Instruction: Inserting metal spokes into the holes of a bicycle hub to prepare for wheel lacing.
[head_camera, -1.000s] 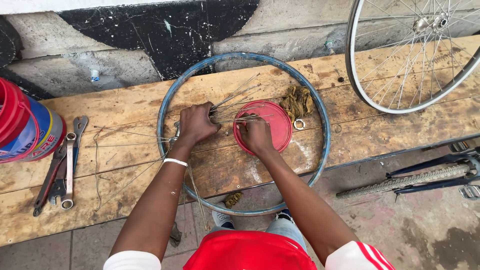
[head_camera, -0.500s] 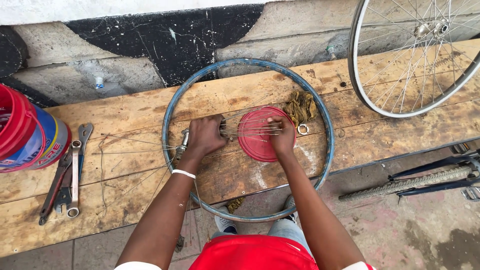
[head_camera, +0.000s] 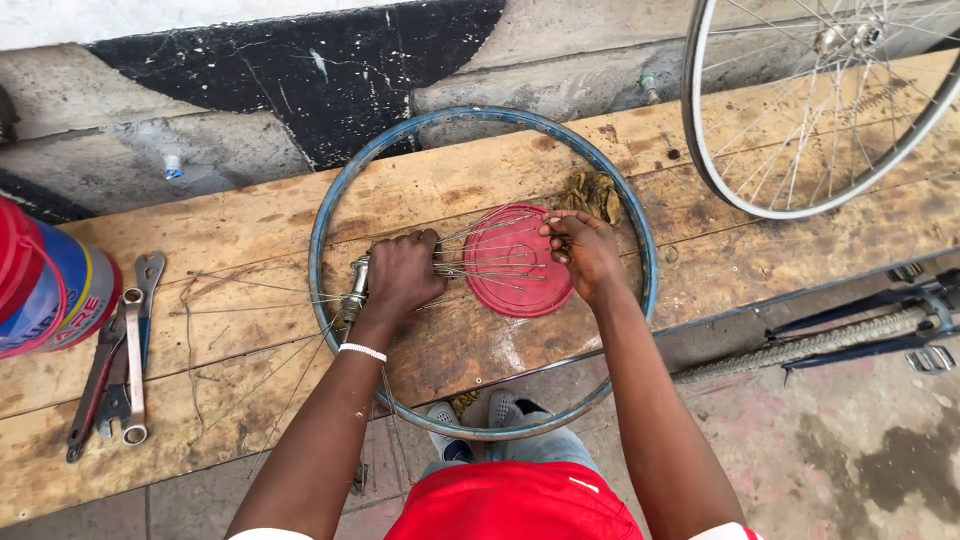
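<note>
Both hands are working mid-frame inside the blue rim (head_camera: 640, 250): the left hand (head_camera: 400, 280) is clenching the hub (head_camera: 354, 290), the right hand (head_camera: 585, 250) is pinching loose spokes (head_camera: 490, 255), which could slip and tangle.

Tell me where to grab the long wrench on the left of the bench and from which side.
Grip the long wrench mid-shaft, from above. It lies flat, partly atop other tools, so only the top and edges are free; its ring ends are wider.
</note>
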